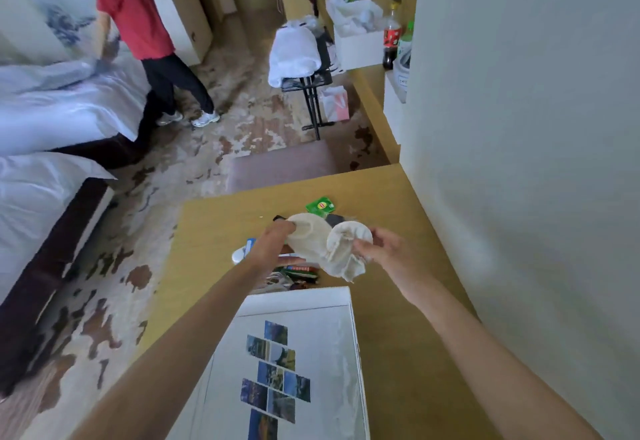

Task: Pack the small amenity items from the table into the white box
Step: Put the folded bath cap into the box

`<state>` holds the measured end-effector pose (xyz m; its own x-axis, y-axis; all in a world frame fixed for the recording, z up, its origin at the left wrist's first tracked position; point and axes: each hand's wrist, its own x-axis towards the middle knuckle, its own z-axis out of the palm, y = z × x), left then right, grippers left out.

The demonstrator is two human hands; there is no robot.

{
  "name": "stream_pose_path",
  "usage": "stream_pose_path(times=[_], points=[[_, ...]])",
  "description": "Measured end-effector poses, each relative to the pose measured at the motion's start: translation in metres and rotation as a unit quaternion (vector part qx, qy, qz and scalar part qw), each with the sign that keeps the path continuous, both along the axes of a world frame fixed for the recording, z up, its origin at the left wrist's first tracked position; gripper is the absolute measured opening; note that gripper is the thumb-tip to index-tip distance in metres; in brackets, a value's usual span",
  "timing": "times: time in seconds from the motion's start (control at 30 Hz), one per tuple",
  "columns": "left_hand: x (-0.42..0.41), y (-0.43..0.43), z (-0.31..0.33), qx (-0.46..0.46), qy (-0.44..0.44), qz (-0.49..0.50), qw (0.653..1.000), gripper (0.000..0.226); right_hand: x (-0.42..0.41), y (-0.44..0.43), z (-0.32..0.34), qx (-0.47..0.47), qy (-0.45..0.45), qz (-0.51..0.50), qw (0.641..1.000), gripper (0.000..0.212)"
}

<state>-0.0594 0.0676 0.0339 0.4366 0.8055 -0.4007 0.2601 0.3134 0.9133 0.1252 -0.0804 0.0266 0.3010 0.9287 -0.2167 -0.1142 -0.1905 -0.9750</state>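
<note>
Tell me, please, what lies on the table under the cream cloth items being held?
Under the cream cloth items peek a green tea sachet and dark packets; the rest is covered.

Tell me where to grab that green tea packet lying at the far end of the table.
Take the green tea packet by its far right corner, coming from above and beyond. It lies flat, so pinch an edge; its near side is crowded by the cream cloth items held in both hands.

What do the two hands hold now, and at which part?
Both hold a pair of cream cloth slippers above the table. The left hand grips the left edge; the right hand pinches the right one's rim.
</note>
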Motion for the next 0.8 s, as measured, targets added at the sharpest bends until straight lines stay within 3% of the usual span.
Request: stream_pose_path(times=[0.13,0.23,0.37,0.43,0.5,0.57,0.73,0.8], points=[[-0.038,-0.026,0.028,-0.075,-0.122,0.057,0.988,0.024,-0.030,0.026,0.018,0.011,0.155,0.148,0.977,0.033],[-0.069,-0.044,0.033,-0.034,-0.077,0.076,0.994,0.029,-0.057,0.039,0.022,-0.008,0.206,0.189,0.960,0.031],[-0.113,-0.061,0.033,0.007,-0.031,0.085,0.996,0.051,-0.091,0.051,0.018,-0.027,0.206,0.214,0.954,0.023],[-0.134,-0.068,0.030,0.014,-0.023,0.115,0.993,0.044,-0.107,0.054,0.014,-0.041,0.220,0.232,0.947,0.023],[-0.154,-0.073,0.022,0.020,-0.003,0.137,0.990,0.021,-0.125,0.055,0.010,-0.061,0.237,0.250,0.937,0.023],[-0.172,-0.078,0.013,0.026,0.011,0.130,0.991,0.007,-0.144,0.055,0.007,-0.075,0.237,0.278,0.928,0.024],[-0.204,-0.079,-0.007,0.010,-0.019,0.112,0.993,0.048,-0.182,0.056,-0.003,-0.097,0.142,0.303,0.937,0.026],[-0.212,-0.073,-0.016,0.015,-0.028,0.103,0.994,0.045,-0.193,0.058,-0.007,-0.107,0.049,0.285,0.951,0.028]])
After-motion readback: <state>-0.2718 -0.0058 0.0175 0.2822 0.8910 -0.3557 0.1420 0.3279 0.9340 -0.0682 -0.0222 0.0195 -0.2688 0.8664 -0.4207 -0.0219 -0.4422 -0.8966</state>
